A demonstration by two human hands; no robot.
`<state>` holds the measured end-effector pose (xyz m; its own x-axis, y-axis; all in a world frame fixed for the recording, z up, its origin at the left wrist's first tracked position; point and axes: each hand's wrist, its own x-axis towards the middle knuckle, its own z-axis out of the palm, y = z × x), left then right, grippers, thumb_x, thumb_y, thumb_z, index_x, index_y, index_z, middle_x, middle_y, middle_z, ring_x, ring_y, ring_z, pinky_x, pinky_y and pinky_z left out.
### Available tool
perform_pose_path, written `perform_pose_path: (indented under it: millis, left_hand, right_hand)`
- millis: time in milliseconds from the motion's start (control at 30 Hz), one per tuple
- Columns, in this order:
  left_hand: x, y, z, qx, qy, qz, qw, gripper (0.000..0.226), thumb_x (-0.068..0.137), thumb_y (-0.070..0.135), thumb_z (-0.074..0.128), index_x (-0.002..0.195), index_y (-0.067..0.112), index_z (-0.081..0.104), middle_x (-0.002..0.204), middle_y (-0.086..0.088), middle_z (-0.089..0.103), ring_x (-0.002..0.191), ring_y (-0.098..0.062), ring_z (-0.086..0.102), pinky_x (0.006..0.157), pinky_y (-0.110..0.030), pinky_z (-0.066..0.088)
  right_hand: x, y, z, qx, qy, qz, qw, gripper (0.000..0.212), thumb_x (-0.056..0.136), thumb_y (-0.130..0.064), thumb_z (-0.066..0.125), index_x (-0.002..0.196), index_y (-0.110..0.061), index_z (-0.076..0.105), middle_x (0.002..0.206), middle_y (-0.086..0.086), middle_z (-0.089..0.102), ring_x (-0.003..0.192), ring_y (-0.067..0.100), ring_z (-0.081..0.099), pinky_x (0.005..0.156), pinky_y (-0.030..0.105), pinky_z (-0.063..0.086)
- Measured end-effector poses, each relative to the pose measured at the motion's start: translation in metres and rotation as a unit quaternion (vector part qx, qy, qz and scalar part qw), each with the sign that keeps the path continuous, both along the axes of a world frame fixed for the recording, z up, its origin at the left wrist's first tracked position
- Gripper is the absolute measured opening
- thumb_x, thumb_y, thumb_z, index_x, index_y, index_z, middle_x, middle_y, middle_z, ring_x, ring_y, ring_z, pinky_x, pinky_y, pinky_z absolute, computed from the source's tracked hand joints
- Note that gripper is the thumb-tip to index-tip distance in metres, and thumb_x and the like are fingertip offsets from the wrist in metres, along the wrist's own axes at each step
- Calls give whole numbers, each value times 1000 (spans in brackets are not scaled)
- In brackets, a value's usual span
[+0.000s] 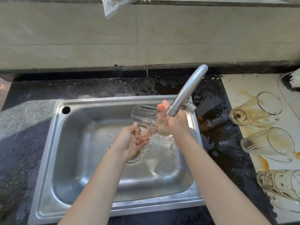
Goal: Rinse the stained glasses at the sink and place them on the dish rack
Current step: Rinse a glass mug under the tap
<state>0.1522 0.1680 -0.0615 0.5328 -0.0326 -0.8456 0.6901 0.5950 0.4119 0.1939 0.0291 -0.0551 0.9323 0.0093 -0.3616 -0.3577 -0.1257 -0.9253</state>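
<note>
A clear patterned glass (146,120) lies on its side over the steel sink (78,143), its base under the running tap (186,93). My right hand (177,122) grips the glass at its base end, fingers wrapped behind it. My left hand (132,142) is palm up just below the glass's mouth end, fingertips touching the lower wall, fingers relaxed. Three stained glasses lie on their sides on the white board at the right: one at the back (256,109), one in the middle (267,145), one nearest (280,187).
Brown liquid is spilled on the white board (240,88) and the dark counter (215,135) right of the sink. A drain (138,155) sits under my left wrist. A tiled wall rises behind. Dark counter stretches left of the sink.
</note>
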Motion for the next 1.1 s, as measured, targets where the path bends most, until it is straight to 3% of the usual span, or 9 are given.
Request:
perform_pose_path:
  millis: [233,400,500,633,700,833,933,1000,1100]
  left_hand:
    - [9,-20,-12,17,39,22,999,35,105,23,31,74,11,43,50,0,58,30,-2,49,34,-14,46]
    - [11,-28,-21,12,74,-2,997,33,100,6,24,82,19,49,38,6,37,26,-2,34,29,-10,37]
    - [7,-31,-25,-15,96,-24,995,35,97,5,22,78,20,47,42,5,32,28,-3,30,26,-9,28]
    - [3,-35,-23,-17,86,-34,996,32,101,10,25,78,18,46,43,5,33,29,-3,28,25,-9,21]
    - [2,-36,-21,-11,73,-24,997,31,104,19,31,77,16,45,38,6,32,31,-2,27,25,-9,19]
    - [2,-33,-25,44,24,-3,999,36,104,23,32,68,18,37,43,8,30,29,-1,25,26,-10,15]
    - [-2,-29,-29,61,-13,-7,998,35,104,22,29,70,18,36,52,6,28,31,-1,24,28,-11,14]
    - [-6,-25,-30,48,-40,-32,997,32,104,21,29,73,20,38,55,6,28,33,-1,25,28,-12,14]
    - [-7,-17,-28,48,-83,-75,993,28,104,24,31,78,21,41,58,5,28,34,0,25,29,-12,13]
  right_hand:
    - [2,5,16,-48,-26,15,998,38,99,-40,44,88,-11,66,49,-20,51,47,-8,48,50,6,38]
    - [-7,8,12,-147,-128,21,980,40,97,-37,50,70,-8,57,58,-4,49,59,13,49,63,37,43]
    - [-13,7,14,-156,-156,38,974,26,86,-38,62,81,-13,65,65,-3,62,67,14,60,70,31,48]
    - [-5,6,22,-162,-90,28,982,42,90,-39,59,69,-3,61,51,-3,50,54,16,50,62,39,46]
    - [3,1,26,-162,-41,51,985,40,97,-31,51,80,3,65,54,-3,46,58,17,48,61,35,40]
    - [-4,0,26,-206,13,98,974,34,93,-37,48,63,-20,49,56,-4,46,59,19,45,60,31,36]
    - [-8,6,25,-275,-24,131,952,31,86,-51,48,77,-22,57,76,-1,63,70,18,54,64,28,42]
    - [2,7,35,-250,41,166,953,46,79,-52,54,109,-19,65,113,-1,67,94,15,61,80,32,51]
    - [18,7,45,-160,133,288,935,69,84,-46,60,145,-21,38,153,-5,32,127,17,45,104,41,43]
